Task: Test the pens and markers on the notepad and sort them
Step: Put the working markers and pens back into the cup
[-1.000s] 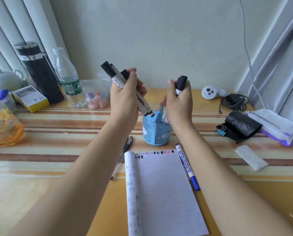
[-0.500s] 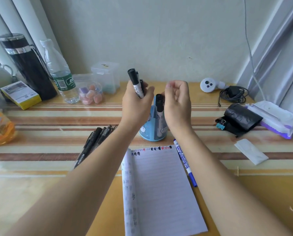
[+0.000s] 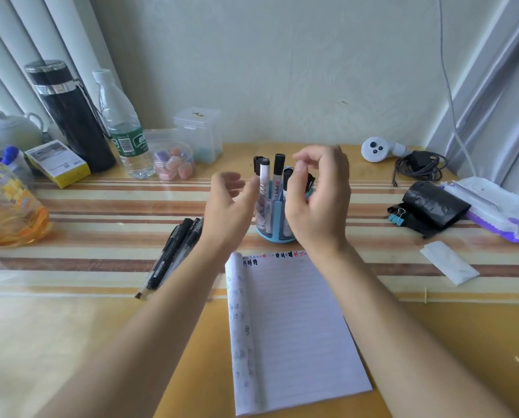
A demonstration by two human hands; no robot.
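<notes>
Several black-capped markers [image 3: 264, 176] stand upright in a small blue pen holder [image 3: 271, 229] just beyond the top edge of the lined notepad [image 3: 294, 327]. My left hand [image 3: 231, 203] hovers at the holder's left side with loosely curled fingers and holds nothing. My right hand [image 3: 320, 194] hovers at its right side, fingers relaxed and curled above the marker caps, also without anything in it. A bundle of black pens [image 3: 174, 254] lies on the table left of the notepad, partly under my left forearm.
At the back left stand a black flask [image 3: 71, 116], a water bottle [image 3: 122, 128], a yellow box [image 3: 57, 162] and clear containers [image 3: 198, 137]. A white device [image 3: 374, 149], a cable, a black pouch [image 3: 433, 206] and a wipes pack [image 3: 490, 209] lie right.
My left hand has let its markers go into the blue holder and now holds nothing. My right hand released its marker earlier and stays beside the holder. The camera tilted up slightly.
</notes>
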